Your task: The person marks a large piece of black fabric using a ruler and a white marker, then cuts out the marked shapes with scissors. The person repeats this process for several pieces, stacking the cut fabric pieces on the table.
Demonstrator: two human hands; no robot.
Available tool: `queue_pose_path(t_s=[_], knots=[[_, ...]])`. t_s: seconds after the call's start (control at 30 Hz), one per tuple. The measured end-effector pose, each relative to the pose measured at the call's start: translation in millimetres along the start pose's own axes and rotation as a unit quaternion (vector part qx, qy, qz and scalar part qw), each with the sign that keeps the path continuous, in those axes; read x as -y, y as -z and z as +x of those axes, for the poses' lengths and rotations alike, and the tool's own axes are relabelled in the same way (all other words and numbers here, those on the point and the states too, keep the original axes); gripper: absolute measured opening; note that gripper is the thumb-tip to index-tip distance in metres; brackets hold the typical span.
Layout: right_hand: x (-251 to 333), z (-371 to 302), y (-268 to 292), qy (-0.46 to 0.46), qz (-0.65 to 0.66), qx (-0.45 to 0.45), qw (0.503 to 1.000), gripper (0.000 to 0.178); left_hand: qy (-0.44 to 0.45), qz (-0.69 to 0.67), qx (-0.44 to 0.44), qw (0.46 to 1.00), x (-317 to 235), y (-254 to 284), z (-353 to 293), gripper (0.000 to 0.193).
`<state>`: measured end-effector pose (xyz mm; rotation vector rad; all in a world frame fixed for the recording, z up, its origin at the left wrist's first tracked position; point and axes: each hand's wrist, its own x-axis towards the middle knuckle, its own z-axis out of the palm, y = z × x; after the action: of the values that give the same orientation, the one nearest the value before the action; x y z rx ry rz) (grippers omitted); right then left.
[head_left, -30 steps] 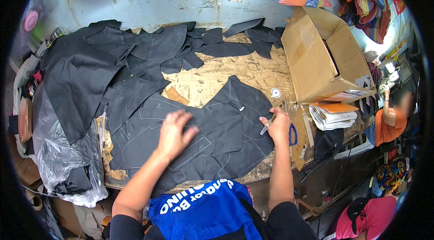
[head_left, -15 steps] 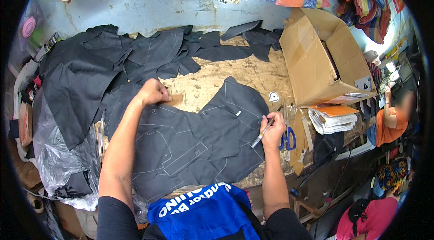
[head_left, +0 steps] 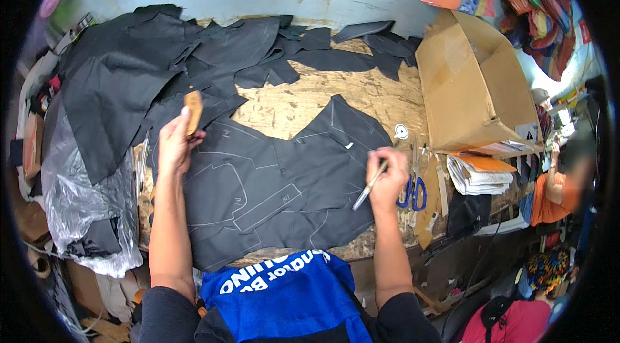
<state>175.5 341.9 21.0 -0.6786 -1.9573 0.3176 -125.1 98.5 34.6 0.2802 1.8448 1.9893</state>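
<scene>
My left hand (head_left: pixel 174 146) is closed on a small tan pattern piece (head_left: pixel 193 112), holding it upright over the left part of the dark cloth. Beneath both hands lies the black fabric (head_left: pixel 271 175), in overlapping pieces marked with pale outlines. In my right hand (head_left: pixel 389 178), slightly blurred, is a slim silvery marking pen (head_left: pixel 368 193). Its tip points down and left over the right part of the fabric; I cannot tell whether it touches.
Blue-handled scissors (head_left: pixel 418 193) lie right of my right hand. Behind them stand a stack of papers (head_left: pixel 481 178) and an open cardboard box (head_left: pixel 465 84). Black fabric scraps (head_left: pixel 232 52) line the table's far side. Clear plastic (head_left: pixel 90 214) hangs at left. Another person (head_left: pixel 557 197) is at far right.
My left hand has lifted the tan pattern piece off the cloth, turned it upright and moved left. My right hand still holds the pen. The whole view has shifted a little.
</scene>
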Motion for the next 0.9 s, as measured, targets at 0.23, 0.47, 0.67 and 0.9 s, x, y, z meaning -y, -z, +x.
queue_pose_path(t_s=[0.23,0.47,0.67,0.9], knots=[[93.3,-41.8,-41.9,0.02,0.067,0.274,0.959,0.032,0.008,-0.023,-0.201,0.979,39.2,128.3,-32.9,0.033],[108.8,-31.2,-48.6,-0.134,0.299,0.359,0.874,0.016,-0.096,-0.08,-0.181,0.976,66.3,135.6,-41.1,0.029],[53.7,-3.7,-22.0,-0.275,0.176,0.358,0.874,0.024,-0.079,-0.051,-0.163,0.982,61.4,135.2,-39.5,0.028],[61.2,14.7,-52.0,-0.234,0.287,0.336,0.866,0.017,-0.134,-0.004,-0.161,0.978,70.9,136.5,-38.8,0.027]])
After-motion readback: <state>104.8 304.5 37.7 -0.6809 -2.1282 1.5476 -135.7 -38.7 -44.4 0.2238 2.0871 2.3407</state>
